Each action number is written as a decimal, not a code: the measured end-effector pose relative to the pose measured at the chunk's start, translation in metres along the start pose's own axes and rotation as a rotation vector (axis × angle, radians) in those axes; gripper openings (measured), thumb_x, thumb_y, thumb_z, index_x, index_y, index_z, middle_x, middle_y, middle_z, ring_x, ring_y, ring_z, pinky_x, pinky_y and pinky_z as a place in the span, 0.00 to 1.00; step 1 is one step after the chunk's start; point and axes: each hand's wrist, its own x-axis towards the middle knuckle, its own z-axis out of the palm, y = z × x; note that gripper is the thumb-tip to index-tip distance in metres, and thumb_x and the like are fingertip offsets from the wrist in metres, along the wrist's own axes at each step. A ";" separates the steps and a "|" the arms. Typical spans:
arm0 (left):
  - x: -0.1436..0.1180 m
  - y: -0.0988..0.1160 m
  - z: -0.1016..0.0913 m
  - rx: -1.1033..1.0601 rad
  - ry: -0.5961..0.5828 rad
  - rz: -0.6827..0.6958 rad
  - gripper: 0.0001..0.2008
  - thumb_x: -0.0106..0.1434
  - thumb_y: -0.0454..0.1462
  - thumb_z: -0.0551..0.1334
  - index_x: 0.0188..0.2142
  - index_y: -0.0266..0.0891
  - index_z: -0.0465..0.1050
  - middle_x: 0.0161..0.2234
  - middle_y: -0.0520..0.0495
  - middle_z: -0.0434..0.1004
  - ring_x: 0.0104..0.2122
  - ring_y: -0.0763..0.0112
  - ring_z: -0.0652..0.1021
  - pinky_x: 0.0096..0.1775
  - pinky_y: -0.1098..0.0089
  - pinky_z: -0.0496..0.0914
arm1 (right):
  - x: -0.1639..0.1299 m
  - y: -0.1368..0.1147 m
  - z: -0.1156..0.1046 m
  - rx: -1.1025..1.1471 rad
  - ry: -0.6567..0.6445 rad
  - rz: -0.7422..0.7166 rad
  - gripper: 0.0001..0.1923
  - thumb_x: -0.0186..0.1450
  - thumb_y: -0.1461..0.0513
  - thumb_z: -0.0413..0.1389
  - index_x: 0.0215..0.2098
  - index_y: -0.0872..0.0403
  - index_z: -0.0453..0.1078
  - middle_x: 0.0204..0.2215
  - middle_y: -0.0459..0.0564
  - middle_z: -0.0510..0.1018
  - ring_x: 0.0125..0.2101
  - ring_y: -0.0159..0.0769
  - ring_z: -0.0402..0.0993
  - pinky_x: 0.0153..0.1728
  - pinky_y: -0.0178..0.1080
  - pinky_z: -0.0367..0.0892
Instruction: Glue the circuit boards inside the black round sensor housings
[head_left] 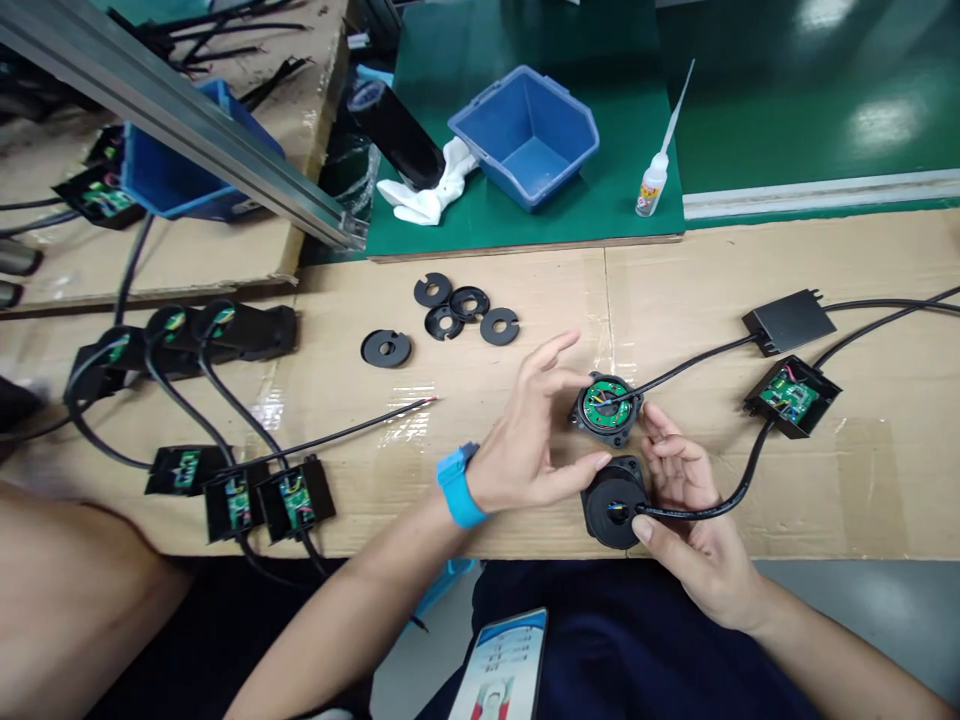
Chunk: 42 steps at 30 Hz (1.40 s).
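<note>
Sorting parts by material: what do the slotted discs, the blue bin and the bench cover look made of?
Slotted discs: likely moulded black plastic, matte, thin and flat. Blue bin: plastic, smooth with a slight sheen. Bench cover: brown corrugated cardboard, joined with glossy clear tape.

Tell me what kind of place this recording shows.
Most likely an electronics assembly bench in a factory. Cardboard covers the table, open black modules with green circuit boards lie wired in a batch, and a blue parts bin stands beside a glue bottle on a green mat.
</note>
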 end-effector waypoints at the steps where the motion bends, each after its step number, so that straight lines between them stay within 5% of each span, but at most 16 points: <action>1: 0.007 -0.007 -0.001 -0.058 -0.067 0.016 0.33 0.62 0.39 0.71 0.61 0.40 0.57 0.67 0.28 0.58 0.70 0.46 0.61 0.66 0.43 0.64 | 0.000 -0.001 -0.001 0.000 -0.008 0.011 0.21 0.73 0.64 0.56 0.60 0.40 0.58 0.76 0.47 0.41 0.76 0.40 0.36 0.75 0.52 0.41; 5: 0.009 -0.017 0.007 -0.248 -0.079 -0.006 0.28 0.64 0.33 0.70 0.59 0.41 0.60 0.58 0.32 0.73 0.60 0.54 0.77 0.59 0.52 0.74 | 0.002 -0.003 -0.002 0.003 -0.029 0.042 0.24 0.72 0.65 0.56 0.61 0.39 0.57 0.77 0.47 0.36 0.76 0.41 0.35 0.75 0.55 0.41; 12: -0.005 -0.009 0.006 -0.139 -0.007 0.044 0.26 0.62 0.36 0.74 0.56 0.37 0.67 0.55 0.31 0.78 0.56 0.58 0.80 0.56 0.60 0.77 | 0.010 -0.008 -0.013 -0.049 -0.171 0.052 0.25 0.70 0.68 0.56 0.60 0.37 0.61 0.77 0.38 0.29 0.76 0.44 0.30 0.74 0.56 0.38; 19: 0.001 -0.011 -0.002 -0.082 -0.078 0.044 0.18 0.64 0.37 0.72 0.52 0.39 0.72 0.55 0.35 0.76 0.55 0.59 0.80 0.54 0.60 0.80 | 0.013 -0.008 -0.016 -0.036 -0.214 0.120 0.43 0.70 0.66 0.57 0.75 0.34 0.44 0.77 0.36 0.24 0.76 0.42 0.21 0.75 0.53 0.35; 26: -0.004 -0.002 0.006 -0.024 -0.032 -0.024 0.15 0.65 0.37 0.71 0.50 0.40 0.74 0.54 0.36 0.73 0.55 0.57 0.79 0.51 0.58 0.81 | 0.003 -0.002 -0.016 -0.064 -0.150 0.114 0.44 0.71 0.66 0.56 0.76 0.33 0.41 0.78 0.38 0.33 0.76 0.44 0.31 0.73 0.58 0.35; 36: -0.008 0.005 0.020 0.093 0.069 -0.071 0.14 0.66 0.38 0.70 0.49 0.41 0.73 0.53 0.37 0.71 0.53 0.57 0.79 0.49 0.57 0.82 | -0.001 -0.005 -0.017 -0.122 -0.138 0.167 0.44 0.72 0.64 0.55 0.76 0.31 0.37 0.78 0.38 0.32 0.76 0.44 0.30 0.72 0.60 0.36; 39: -0.003 0.006 0.010 0.096 0.045 -0.062 0.18 0.66 0.47 0.69 0.51 0.42 0.72 0.54 0.37 0.72 0.53 0.57 0.79 0.50 0.58 0.81 | -0.002 -0.003 -0.018 -0.136 -0.128 0.168 0.44 0.72 0.64 0.55 0.76 0.32 0.37 0.78 0.39 0.34 0.76 0.44 0.31 0.72 0.60 0.36; 42: 0.008 0.000 -0.021 0.210 0.097 -0.138 0.23 0.68 0.52 0.65 0.55 0.42 0.70 0.53 0.38 0.73 0.55 0.56 0.77 0.55 0.54 0.78 | -0.003 0.000 -0.020 -0.160 -0.129 0.171 0.44 0.72 0.63 0.56 0.76 0.33 0.38 0.77 0.38 0.34 0.76 0.44 0.30 0.71 0.60 0.34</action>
